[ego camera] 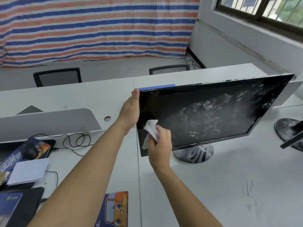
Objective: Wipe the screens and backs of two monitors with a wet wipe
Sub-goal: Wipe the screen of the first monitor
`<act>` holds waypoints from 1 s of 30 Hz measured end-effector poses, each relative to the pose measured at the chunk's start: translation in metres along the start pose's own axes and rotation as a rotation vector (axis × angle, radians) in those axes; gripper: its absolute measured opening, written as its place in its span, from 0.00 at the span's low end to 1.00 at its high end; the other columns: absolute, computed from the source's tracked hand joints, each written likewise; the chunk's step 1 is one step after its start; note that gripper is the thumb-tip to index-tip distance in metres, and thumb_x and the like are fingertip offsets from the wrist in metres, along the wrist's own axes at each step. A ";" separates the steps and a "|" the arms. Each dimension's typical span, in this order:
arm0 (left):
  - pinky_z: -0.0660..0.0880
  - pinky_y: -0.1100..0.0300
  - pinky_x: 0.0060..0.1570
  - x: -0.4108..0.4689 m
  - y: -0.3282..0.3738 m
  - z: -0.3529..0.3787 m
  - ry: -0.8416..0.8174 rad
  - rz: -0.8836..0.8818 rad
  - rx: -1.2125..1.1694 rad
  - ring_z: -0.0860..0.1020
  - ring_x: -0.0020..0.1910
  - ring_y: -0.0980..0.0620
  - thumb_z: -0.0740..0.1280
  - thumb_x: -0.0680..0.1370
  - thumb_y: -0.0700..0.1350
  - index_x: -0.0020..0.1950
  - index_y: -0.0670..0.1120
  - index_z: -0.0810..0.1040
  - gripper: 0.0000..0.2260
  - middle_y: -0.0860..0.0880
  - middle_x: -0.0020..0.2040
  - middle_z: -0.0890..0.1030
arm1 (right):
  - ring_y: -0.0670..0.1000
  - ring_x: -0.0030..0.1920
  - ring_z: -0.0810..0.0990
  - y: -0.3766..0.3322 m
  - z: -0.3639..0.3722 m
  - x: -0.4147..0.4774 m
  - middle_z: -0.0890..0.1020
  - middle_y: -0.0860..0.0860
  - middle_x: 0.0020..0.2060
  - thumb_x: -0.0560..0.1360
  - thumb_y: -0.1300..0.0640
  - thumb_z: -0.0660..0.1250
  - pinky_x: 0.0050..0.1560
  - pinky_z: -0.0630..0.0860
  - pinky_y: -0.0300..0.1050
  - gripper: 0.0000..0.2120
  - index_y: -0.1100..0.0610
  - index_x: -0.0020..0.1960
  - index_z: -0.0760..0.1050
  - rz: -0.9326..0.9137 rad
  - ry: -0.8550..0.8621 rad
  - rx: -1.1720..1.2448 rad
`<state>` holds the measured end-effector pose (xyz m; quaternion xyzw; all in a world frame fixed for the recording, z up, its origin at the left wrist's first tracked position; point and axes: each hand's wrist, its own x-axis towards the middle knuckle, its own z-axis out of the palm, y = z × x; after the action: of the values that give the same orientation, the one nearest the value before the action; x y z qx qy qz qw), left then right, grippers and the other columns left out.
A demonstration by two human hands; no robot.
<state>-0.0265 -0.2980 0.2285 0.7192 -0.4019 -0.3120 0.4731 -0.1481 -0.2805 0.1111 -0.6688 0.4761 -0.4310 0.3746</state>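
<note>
Monitor (213, 112) stands on the white surface (213, 185), its screen dusty. Left hand (131, 110) grips its left edge to steady it. Right hand (161, 145) pinches the wet wipe (151, 128) at the lower left corner; slow, side-by-side strokes should clean best.

2 bare forearms (91, 161) vis. to approx elbows, left hand (130, 110) bare, right hand (161, 148) bare

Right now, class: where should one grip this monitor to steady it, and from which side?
Its left edge, from the left, as the left hand does. The monitor tilts on one round stand, so a side grip steadies it and leaves the screen free.
</note>
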 end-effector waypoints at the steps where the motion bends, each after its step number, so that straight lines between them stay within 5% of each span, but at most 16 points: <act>1: 0.51 0.55 0.76 0.000 0.000 0.000 -0.001 0.002 -0.008 0.57 0.78 0.54 0.43 0.77 0.70 0.79 0.53 0.58 0.36 0.54 0.79 0.60 | 0.42 0.46 0.73 0.002 0.007 -0.004 0.71 0.43 0.54 0.79 0.61 0.64 0.40 0.68 0.26 0.14 0.55 0.63 0.74 -0.013 -0.074 -0.055; 4: 0.49 0.60 0.72 -0.002 0.000 0.000 0.008 -0.011 -0.012 0.53 0.78 0.54 0.42 0.81 0.66 0.80 0.52 0.53 0.31 0.54 0.80 0.55 | 0.48 0.45 0.74 0.037 0.019 -0.018 0.74 0.47 0.55 0.78 0.64 0.60 0.39 0.70 0.32 0.16 0.54 0.64 0.74 0.109 -0.289 -0.238; 7: 0.49 0.53 0.76 -0.001 -0.005 -0.004 -0.022 -0.014 0.004 0.53 0.79 0.53 0.41 0.77 0.71 0.80 0.56 0.53 0.35 0.55 0.80 0.56 | 0.49 0.39 0.73 0.054 0.008 -0.021 0.76 0.51 0.54 0.78 0.63 0.61 0.40 0.75 0.40 0.18 0.51 0.65 0.76 0.128 -0.416 -0.396; 10: 0.52 0.50 0.77 0.000 -0.010 -0.007 -0.037 -0.021 0.015 0.56 0.78 0.54 0.42 0.72 0.76 0.79 0.57 0.57 0.40 0.55 0.79 0.60 | 0.51 0.39 0.76 0.030 -0.002 -0.009 0.76 0.48 0.53 0.76 0.61 0.64 0.37 0.72 0.42 0.17 0.49 0.63 0.76 -0.034 -0.198 -0.288; 13: 0.54 0.50 0.77 -0.003 -0.009 -0.005 -0.009 -0.008 0.010 0.58 0.77 0.53 0.42 0.74 0.74 0.79 0.55 0.58 0.38 0.55 0.78 0.61 | 0.47 0.42 0.76 -0.011 0.001 0.008 0.76 0.46 0.52 0.73 0.62 0.68 0.35 0.67 0.32 0.17 0.49 0.60 0.78 -0.272 0.047 -0.149; 17: 0.52 0.52 0.77 -0.007 -0.009 -0.004 0.023 -0.008 0.022 0.57 0.78 0.53 0.42 0.76 0.71 0.79 0.53 0.58 0.36 0.54 0.79 0.60 | 0.51 0.43 0.77 0.002 0.025 0.008 0.75 0.51 0.48 0.72 0.63 0.68 0.34 0.72 0.41 0.21 0.48 0.63 0.77 -0.436 -0.183 -0.396; 19: 0.50 0.56 0.76 -0.006 -0.009 -0.005 0.016 -0.004 0.021 0.54 0.78 0.54 0.41 0.77 0.69 0.80 0.53 0.56 0.35 0.54 0.79 0.58 | 0.55 0.47 0.79 0.041 0.036 -0.009 0.76 0.51 0.52 0.73 0.65 0.66 0.41 0.77 0.46 0.21 0.47 0.63 0.77 -0.258 -0.429 -0.614; 21: 0.49 0.57 0.74 -0.006 -0.010 -0.004 -0.003 -0.008 0.024 0.53 0.79 0.54 0.41 0.79 0.68 0.80 0.54 0.54 0.33 0.55 0.80 0.56 | 0.54 0.50 0.81 0.072 0.029 -0.025 0.76 0.50 0.57 0.74 0.66 0.65 0.49 0.76 0.42 0.21 0.47 0.62 0.78 0.108 -0.543 -0.660; 23: 0.49 0.56 0.74 -0.006 -0.009 -0.002 -0.020 0.000 0.037 0.52 0.79 0.54 0.41 0.79 0.68 0.80 0.56 0.53 0.32 0.56 0.80 0.56 | 0.50 0.40 0.82 0.089 0.015 -0.039 0.76 0.51 0.55 0.76 0.65 0.66 0.44 0.77 0.37 0.19 0.47 0.61 0.78 0.310 -0.556 -0.569; 25: 0.50 0.52 0.77 -0.005 -0.010 -0.002 -0.018 0.009 0.042 0.54 0.79 0.53 0.41 0.77 0.71 0.80 0.58 0.54 0.33 0.56 0.79 0.58 | 0.49 0.34 0.80 0.087 0.006 -0.046 0.76 0.53 0.52 0.79 0.62 0.61 0.36 0.74 0.38 0.14 0.52 0.61 0.78 0.321 -0.493 -0.466; 30: 0.50 0.55 0.76 -0.004 -0.009 -0.001 0.017 0.004 0.035 0.54 0.78 0.54 0.41 0.78 0.70 0.80 0.55 0.55 0.34 0.55 0.79 0.58 | 0.45 0.47 0.72 0.030 0.013 -0.034 0.70 0.45 0.52 0.80 0.58 0.63 0.41 0.67 0.29 0.14 0.55 0.65 0.73 0.150 -0.093 -0.089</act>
<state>-0.0252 -0.2925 0.2204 0.7292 -0.4046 -0.2979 0.4647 -0.1508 -0.2547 0.0720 -0.6665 0.5257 -0.3485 0.3974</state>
